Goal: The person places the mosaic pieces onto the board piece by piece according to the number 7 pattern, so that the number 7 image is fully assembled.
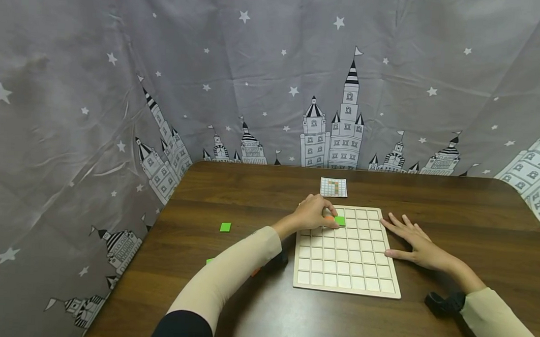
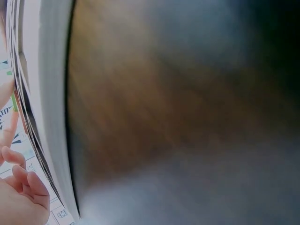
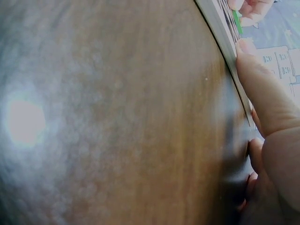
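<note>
A pale wooden grid board (image 1: 349, 268) lies on the table, divided into square cells. Over its upper left part, my left hand (image 1: 312, 212) pinches a green square tile (image 1: 340, 221) between thumb and index finger. An orange tile (image 1: 329, 218) shows in the gap between those fingers, partly covered by the hand. The left wrist view catches the green tile (image 2: 14, 101) edge-on at the fingertips. On the board's right side rests my right hand (image 1: 419, 246), fingers spread, with the thumb (image 3: 262, 86) along the board's edge in the right wrist view.
A small printed card (image 1: 334, 187) with a coloured grid pattern lies behind the board. Left of the board are a loose green tile (image 1: 225, 227), another green tile (image 1: 209, 261) and an orange piece (image 1: 256, 272), the last two partly hidden by my left sleeve. A grey curtain (image 1: 256, 86) hangs behind the table.
</note>
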The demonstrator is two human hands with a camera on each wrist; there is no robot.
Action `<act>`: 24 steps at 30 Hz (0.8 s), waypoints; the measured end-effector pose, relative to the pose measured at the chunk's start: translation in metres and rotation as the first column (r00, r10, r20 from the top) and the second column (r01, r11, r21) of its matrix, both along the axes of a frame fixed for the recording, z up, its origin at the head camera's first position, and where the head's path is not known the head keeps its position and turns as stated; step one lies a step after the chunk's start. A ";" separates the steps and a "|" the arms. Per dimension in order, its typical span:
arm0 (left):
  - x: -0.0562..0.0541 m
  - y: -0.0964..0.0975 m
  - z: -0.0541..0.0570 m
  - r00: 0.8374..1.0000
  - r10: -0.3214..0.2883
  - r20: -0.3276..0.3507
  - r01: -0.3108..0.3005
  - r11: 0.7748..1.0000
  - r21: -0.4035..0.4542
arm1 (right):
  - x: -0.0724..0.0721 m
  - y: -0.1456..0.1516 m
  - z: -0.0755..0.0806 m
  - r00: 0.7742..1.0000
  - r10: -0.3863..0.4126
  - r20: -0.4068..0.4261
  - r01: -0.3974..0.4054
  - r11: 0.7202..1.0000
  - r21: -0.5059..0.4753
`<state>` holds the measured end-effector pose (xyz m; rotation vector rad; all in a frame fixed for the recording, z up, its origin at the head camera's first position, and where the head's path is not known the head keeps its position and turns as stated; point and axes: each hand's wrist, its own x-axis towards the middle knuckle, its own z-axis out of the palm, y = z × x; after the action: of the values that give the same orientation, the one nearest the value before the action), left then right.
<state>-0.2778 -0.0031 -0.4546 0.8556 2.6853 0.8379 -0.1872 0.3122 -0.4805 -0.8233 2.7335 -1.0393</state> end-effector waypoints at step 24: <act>-0.003 0.000 0.007 0.999 0.033 0.024 -0.034 0.998 0.054 | -0.004 0.001 -0.007 1.000 -0.006 0.007 0.006 1.000 0.002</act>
<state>-0.2806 -0.0028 -0.4477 0.8100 2.6753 0.9260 -0.1909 0.3132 -0.4870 -0.8095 2.7328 -1.0383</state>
